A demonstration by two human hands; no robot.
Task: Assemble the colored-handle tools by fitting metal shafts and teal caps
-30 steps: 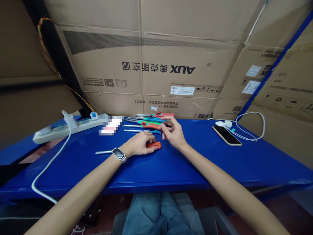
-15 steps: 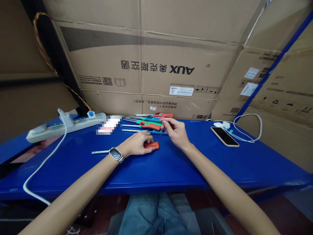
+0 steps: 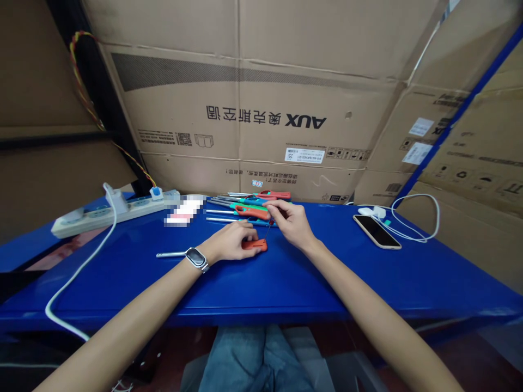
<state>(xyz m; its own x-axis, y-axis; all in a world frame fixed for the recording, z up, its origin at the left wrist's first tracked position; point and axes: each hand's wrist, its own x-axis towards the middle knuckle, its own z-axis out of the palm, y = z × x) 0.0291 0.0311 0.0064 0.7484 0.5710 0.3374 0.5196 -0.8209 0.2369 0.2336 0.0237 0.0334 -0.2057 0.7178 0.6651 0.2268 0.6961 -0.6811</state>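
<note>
My left hand [image 3: 233, 240] is wrapped around an orange long-nosed lighter [image 3: 257, 246] lying on the blue table, with my palm covering its middle. The lighter's metal tube [image 3: 171, 254] sticks out to the left beneath my wrist. Slightly above and to the right, my right hand [image 3: 292, 224] is closed in a pinch. A thin dark rod or wire [image 3: 267, 232] runs from below those fingertips down towards the lighter's right end; its exact kind is too small to tell. Behind both hands lies a pile of similar lighters in red, orange, blue and green [image 3: 249, 211].
A white power strip [image 3: 122, 211] with plugs and a cable stands at the left. On the right lie a phone [image 3: 376, 231] and a white charging cable [image 3: 437, 215]. Cardboard [image 3: 261, 87] walls the table's back. A blurred patch [image 3: 186, 211] lies left of the pile.
The whole view has shifted slightly down and right. Both hands keep nearly the same pose, and the thin rod or wire shows more clearly between my right fingers and the lighter.
</note>
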